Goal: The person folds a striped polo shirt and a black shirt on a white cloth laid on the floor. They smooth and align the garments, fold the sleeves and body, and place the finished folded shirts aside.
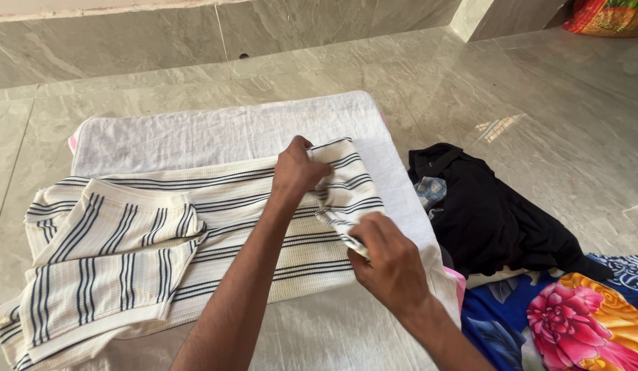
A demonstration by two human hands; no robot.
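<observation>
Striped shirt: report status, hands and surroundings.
Left hand and right hand both pinching the striped shirt, hem end being folded. Shirt lies on white towel. Black garment to the right, apart.

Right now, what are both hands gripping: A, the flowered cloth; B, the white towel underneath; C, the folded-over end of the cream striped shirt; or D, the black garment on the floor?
C: the left hand and right hand both pinch the striped shirt at its folded end.
</observation>
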